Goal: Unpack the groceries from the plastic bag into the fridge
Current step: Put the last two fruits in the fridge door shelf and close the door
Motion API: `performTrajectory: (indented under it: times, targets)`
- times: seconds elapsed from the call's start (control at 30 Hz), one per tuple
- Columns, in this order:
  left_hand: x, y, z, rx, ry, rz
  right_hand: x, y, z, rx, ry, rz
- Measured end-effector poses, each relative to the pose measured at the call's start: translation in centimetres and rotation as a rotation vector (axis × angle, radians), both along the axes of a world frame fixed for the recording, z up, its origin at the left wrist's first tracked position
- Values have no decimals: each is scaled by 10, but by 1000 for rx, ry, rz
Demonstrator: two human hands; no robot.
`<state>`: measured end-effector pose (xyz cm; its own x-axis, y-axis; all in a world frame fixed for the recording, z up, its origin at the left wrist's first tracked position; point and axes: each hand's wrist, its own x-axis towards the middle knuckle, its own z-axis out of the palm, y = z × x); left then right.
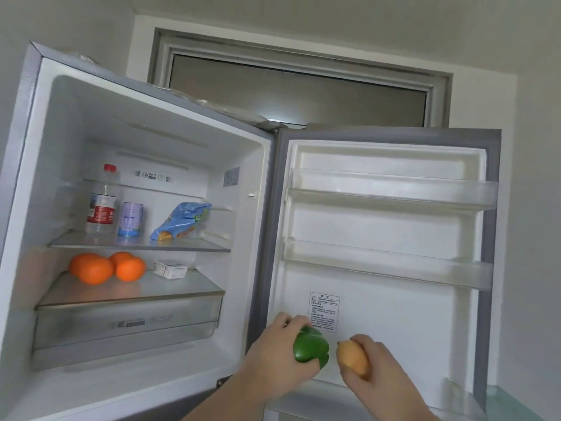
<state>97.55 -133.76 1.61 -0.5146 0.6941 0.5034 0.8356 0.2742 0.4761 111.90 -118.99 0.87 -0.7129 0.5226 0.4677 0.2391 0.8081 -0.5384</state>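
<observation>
In front of the open fridge door (385, 226), low by its bottom edge, the left hand (274, 357) has its fingers wrapped over a glossy, lobed green pepper (311, 349). Just beside it, not touching, the right hand (378, 370) clasps a smooth, oval yellow-orange fruit (352, 358), long axis tilted, its small dark tip pointing up-left. Inside, the glass lower shelf (170, 288) carries round oranges (104, 267) at left and a small box (170, 269) behind, with bare room at front right.
</observation>
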Motion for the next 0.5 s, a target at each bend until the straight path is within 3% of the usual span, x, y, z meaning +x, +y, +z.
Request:
performTrajectory:
  times: [0.5]
  targets:
    - [-36,98,-31,-193,-48,34,-32,125,-40,-210,-42,53]
